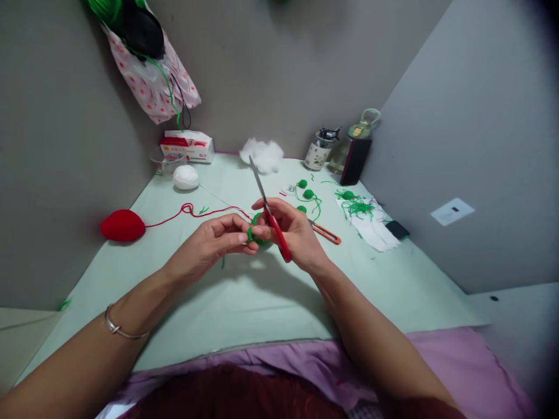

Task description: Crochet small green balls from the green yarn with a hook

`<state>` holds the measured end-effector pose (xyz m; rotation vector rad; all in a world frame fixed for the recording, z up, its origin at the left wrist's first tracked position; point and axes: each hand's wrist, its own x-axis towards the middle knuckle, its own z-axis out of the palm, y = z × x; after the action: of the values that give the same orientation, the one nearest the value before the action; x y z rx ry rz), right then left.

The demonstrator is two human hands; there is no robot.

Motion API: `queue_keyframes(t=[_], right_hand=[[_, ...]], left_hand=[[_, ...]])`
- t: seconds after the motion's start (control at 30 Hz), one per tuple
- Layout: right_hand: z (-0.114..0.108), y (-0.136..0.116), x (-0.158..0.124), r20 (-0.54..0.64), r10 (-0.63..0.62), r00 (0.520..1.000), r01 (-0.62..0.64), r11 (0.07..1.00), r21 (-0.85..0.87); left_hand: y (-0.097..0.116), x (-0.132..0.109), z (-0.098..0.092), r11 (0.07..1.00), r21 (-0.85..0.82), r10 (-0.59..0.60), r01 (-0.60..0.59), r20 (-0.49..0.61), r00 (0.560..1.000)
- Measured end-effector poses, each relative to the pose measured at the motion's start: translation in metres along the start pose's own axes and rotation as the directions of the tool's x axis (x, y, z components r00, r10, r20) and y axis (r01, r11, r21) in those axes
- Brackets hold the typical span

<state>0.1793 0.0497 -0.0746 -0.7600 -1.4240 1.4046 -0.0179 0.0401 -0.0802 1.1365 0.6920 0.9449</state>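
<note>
Over the middle of the table, my left hand [203,244] pinches a small green crocheted piece [250,234] between thumb and fingers. A short green tail hangs below it. My right hand [301,233] is closed around red-handled scissors [280,237], whose blades point up and away from me. The fingertips of that hand also touch the green piece, and part of it is hidden behind them. A red yarn strand [213,208] runs from a red yarn ball [123,226] at the left towards my fingers. Just beyond my right hand lies an orange utility knife [325,232].
White stuffing [262,156] lies by the back wall. A white yarn ball [186,177] and tissue pack [187,146] sit back left. Small green balls [308,194], green yarn scraps [358,208], a pen cup [317,152], bottle [339,156] and phone [356,162] stand or lie right.
</note>
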Motion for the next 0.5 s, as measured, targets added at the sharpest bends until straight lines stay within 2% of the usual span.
queue_keyframes(t=[0.5], right_hand=[[-0.0045, 0.0043, 0.0005, 0.106, -0.008, 0.994, 0.002, 0.998, 0.055]], left_hand=[[0.001, -0.0015, -0.002, 1.0, -0.002, -0.022, 0.022, -0.002, 1.0]])
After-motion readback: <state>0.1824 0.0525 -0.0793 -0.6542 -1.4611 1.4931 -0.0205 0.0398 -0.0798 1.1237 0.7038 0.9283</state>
